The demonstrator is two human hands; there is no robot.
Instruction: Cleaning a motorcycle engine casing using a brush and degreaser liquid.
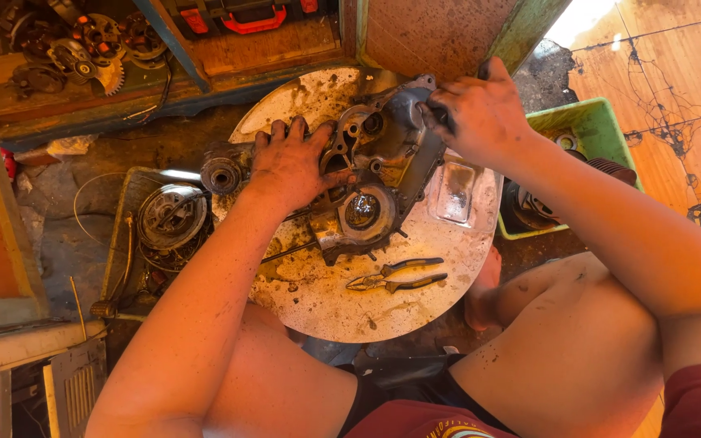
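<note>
Round board [318, 300] mid-frame, bare room along its lower edge near pliers [395, 276]; green bin [602, 130] crowds its right edge; engine case [375, 178] lies on board's upper half; left hand [290, 162] spread flat on case's left side; right hand [480, 113] fisted around dark tool at case's upper right corner.

Pliers [397, 274] lie on the round bench [415, 312] near a clear plastic box [456, 191], with a green crate [602, 130] and a red-handled toolbox [241, 16] beyond.
</note>
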